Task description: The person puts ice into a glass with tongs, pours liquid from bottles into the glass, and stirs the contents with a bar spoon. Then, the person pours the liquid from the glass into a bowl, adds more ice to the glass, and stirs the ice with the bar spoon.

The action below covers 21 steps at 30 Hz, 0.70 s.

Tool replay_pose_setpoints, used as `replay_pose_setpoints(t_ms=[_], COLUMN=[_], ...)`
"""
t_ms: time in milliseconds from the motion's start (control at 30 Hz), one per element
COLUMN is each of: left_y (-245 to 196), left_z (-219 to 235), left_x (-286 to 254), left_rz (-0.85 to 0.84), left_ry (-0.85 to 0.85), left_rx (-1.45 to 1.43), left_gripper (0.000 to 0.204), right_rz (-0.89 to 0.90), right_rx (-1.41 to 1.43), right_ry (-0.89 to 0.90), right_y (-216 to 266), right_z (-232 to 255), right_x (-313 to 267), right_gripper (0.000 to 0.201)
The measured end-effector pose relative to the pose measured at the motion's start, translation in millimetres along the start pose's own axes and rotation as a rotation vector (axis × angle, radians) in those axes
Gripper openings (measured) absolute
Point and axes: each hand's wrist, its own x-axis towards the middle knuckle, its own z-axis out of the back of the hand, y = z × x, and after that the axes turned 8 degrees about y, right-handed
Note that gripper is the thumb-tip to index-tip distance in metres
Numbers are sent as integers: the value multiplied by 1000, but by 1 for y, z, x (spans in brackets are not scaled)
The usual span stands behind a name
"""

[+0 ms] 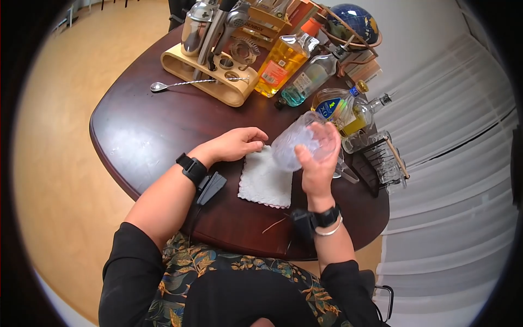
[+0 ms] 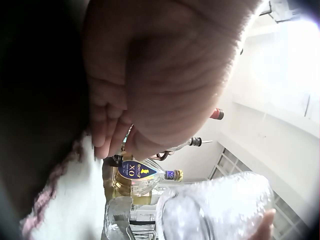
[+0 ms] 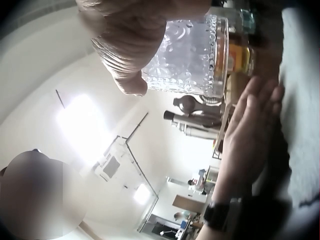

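Note:
My right hand [image 1: 320,163] grips a clear embossed drinking glass [image 1: 290,143], thumb on the near side and fingers round the far side. The glass looks pale and hazy and is tilted over the upper part of a white cloth [image 1: 266,182] with a scalloped edge. In the right wrist view, the raised pattern of the glass [image 3: 187,55] shows below the thumb. My left hand [image 1: 233,145] lies at the cloth's upper left corner, palm inward, fingers extended and holding nothing. A gap separates it from the glass.
A wooden bar-tool stand [image 1: 234,97] with a bar spoon [image 1: 185,83] across it is at the back left. Behind the glass are an amber bottle [image 1: 283,62], a greenish bottle [image 1: 308,82] and an XO bottle [image 1: 329,107]. A glass rack [image 1: 381,161] stands right; a globe [image 1: 353,24] behind.

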Motion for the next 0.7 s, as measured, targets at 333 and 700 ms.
replay_pose_setpoints(t_ms=[333,700], left_y=[-4,-11], left_z=[0,1], left_x=[0,-5], left_rz=[15,21], left_ry=[12,14], left_rx=[31,76], left_gripper=[34,34], right_rz=[-150,-202], right_rx=[89,113], right_ry=[145,-115], right_y=[4,-6], right_z=[8,34], right_x=[-38,-22], right_gripper=[86,76])
